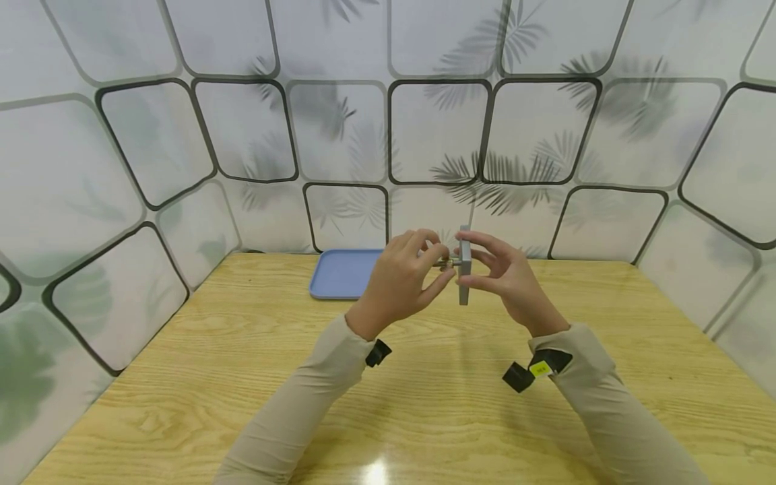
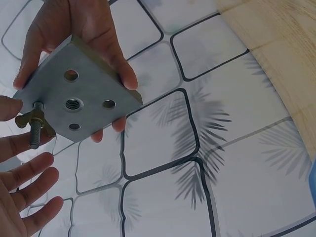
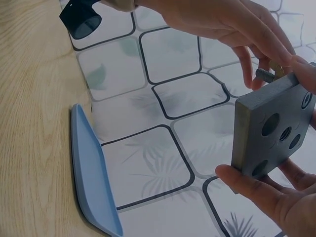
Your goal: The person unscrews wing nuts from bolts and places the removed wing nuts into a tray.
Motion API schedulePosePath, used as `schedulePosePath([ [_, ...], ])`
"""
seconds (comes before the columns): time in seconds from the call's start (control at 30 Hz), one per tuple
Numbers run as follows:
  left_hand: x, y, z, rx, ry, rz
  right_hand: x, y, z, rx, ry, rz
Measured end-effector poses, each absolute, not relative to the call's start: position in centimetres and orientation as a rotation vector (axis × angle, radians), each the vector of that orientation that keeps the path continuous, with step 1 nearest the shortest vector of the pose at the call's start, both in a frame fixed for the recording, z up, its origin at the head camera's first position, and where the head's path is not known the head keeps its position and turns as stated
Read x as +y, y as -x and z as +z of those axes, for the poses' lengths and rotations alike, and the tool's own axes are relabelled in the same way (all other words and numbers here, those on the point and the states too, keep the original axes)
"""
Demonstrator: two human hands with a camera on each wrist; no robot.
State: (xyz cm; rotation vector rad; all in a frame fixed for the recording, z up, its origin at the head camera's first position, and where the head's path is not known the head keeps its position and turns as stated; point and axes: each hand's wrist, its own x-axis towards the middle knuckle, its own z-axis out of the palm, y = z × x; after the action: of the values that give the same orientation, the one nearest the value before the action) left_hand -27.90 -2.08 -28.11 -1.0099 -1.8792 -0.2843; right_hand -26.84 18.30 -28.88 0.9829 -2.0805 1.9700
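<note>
My right hand (image 1: 514, 281) grips a square grey metal plate (image 2: 91, 89) by its edges, holding it upright above the table. Several round holes go through the plate, and the middle one is threaded. From a corner hole a bolt (image 2: 35, 139) sticks out towards the left, with a brass wing nut (image 2: 36, 118) on its shaft. My left hand (image 1: 397, 276) has its thumb and index finger at the wing nut, one on each side, while its other fingers stay apart from it. In the right wrist view the plate (image 3: 256, 111) partly hides the wing nut and the left fingertips.
A blue tray (image 1: 342, 275) lies on the wooden table (image 1: 212, 350) behind the left hand, near the back edge. Patterned white curtain (image 1: 339, 148) surrounds the table at the back and sides. Each wrist wears a black strap-on device (image 1: 519, 377).
</note>
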Motion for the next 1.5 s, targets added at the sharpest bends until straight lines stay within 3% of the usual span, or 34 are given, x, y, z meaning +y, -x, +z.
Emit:
schedulePosePath([
  [0.93,-2.12,27.83,-27.91,-1.778,0.954,-0.294,18.66,26.87,-28.72,-2.012,-1.104,2.015],
  [1.5,-2.11,27.73,-28.06,-1.755,1.08,-0.29,18.63,26.85,-28.74,-2.021,-1.079,1.993],
])
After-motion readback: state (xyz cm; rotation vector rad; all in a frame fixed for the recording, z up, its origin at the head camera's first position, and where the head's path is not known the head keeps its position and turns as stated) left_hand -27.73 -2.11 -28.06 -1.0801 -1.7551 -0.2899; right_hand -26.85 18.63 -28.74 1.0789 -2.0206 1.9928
